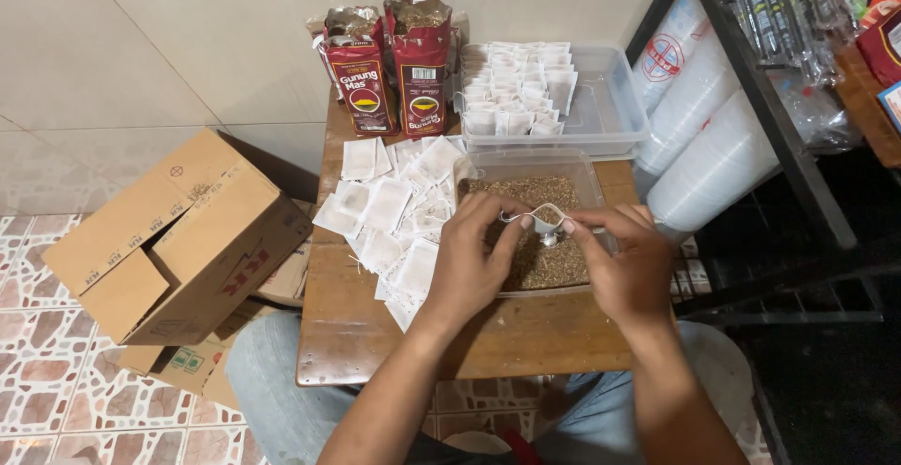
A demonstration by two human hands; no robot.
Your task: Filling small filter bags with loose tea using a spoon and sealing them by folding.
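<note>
Centre of the frame: left hand (pixel 466 260) and right hand (pixel 627 263) pinched together on one small white paper bag (pixel 537 214), mouth held open between fingertips, right over the clear tub of loose tea (pixel 540 235). Both grips clamped on the bag's top edge, thumbs and forefingers closed on the paper. Something small and metallic just under the bag, perhaps a scoop; too small to tell.

Left of the tub, a loose spread of empty bags (pixel 389 221) on the wooden table (pixel 488 338). Upper centre, a second clear tub (pixel 615 113) with bags stood upright in rows (pixel 518 90). Beside it, upper middle, two opened red packets (pixel 389 71). Cardboard box (pixel 174 240) at left on the tiled floor; stacked plastic cups (pixel 699 137) at right by a black rack.

Best done, by the look of it, low over the tub so spills drop back in. Mouth kept wide with a light pinch, since thin paper likely tears under a hard pull. Bag held upright, upper edge left free of leaf for closing.
</note>
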